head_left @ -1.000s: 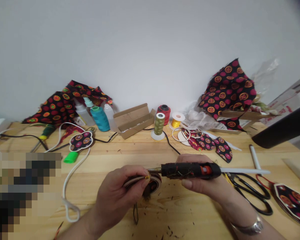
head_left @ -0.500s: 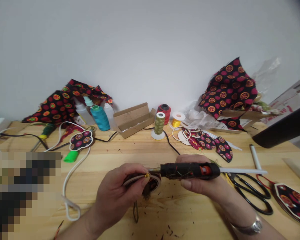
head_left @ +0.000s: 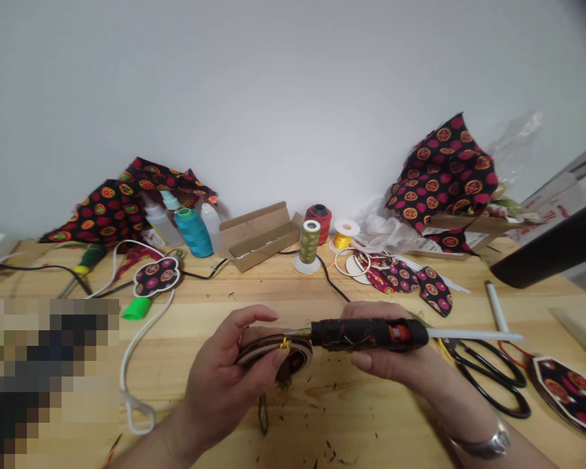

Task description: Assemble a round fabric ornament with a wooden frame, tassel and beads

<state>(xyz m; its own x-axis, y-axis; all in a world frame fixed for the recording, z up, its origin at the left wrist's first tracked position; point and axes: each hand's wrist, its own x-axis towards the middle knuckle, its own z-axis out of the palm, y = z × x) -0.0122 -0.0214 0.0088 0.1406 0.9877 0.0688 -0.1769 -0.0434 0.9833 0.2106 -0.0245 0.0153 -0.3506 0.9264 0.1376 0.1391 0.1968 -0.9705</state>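
Near the middle of the table, my left hand (head_left: 229, 371) grips a round fabric-covered ornament (head_left: 300, 357) with pale rims, its thumb pressed on the near side and its index finger lifted clear. A yellow thread knot (head_left: 285, 342) shows on the ornament's upper edge, and a dark cord loop (head_left: 263, 415) hangs below it. My right hand (head_left: 385, 365) is wrapped round a black hot glue gun (head_left: 356, 333) with a white glue stick (head_left: 473, 335) sticking out of its back. The gun's metal nozzle points left and meets the ornament's top edge by the knot.
Black-handled scissors (head_left: 493, 378) and a patterned fabric piece (head_left: 569, 391) lie at right. Behind stand a green thread spool (head_left: 310, 244), a red spool (head_left: 318, 221), a teal spool (head_left: 194, 233) and an open cardboard box (head_left: 261, 238). A white cord (head_left: 127, 365) runs down the left.
My left index finger has lifted off the ornament's top edge, uncovering more of the ornament. The glue gun's nozzle stays beside the yellow knot. The whole view has shifted slightly.
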